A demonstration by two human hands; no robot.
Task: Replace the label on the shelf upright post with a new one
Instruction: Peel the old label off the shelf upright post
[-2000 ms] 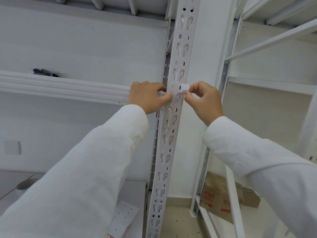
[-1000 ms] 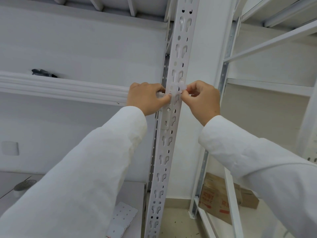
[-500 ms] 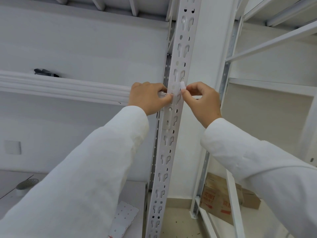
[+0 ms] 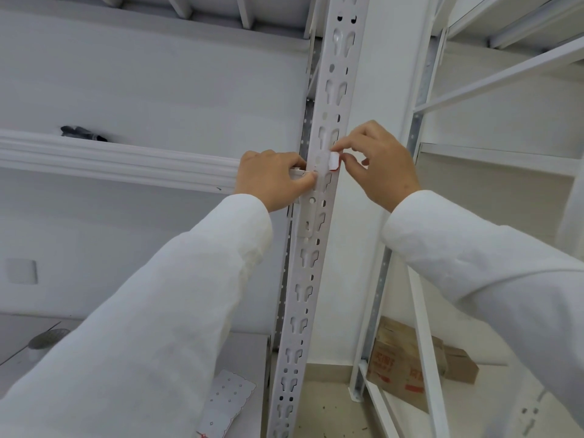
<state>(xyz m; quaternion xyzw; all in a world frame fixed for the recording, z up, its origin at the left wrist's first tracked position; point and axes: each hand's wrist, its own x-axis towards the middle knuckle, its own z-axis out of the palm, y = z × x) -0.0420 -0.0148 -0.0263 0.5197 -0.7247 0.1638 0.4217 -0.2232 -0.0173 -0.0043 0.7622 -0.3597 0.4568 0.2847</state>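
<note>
Both hands are up on the shelf post [image 4: 319, 197]. Right hand [image 4: 380, 167] pinches a small white label [image 4: 334, 160] against it, left hand [image 4: 273, 180] is closed on the shelf beam [image 4: 120, 161] end at 9 o'clock. Cardboard box [image 4: 407, 365] sits at 5 o'clock, sticker sheet [image 4: 226, 403] at 7.

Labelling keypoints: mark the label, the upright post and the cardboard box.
label [image 4: 333, 160], head view, middle of its white face.
upright post [image 4: 303, 298], head view, slotted front face below the hands.
cardboard box [image 4: 395, 365], head view, its printed front side.
</note>
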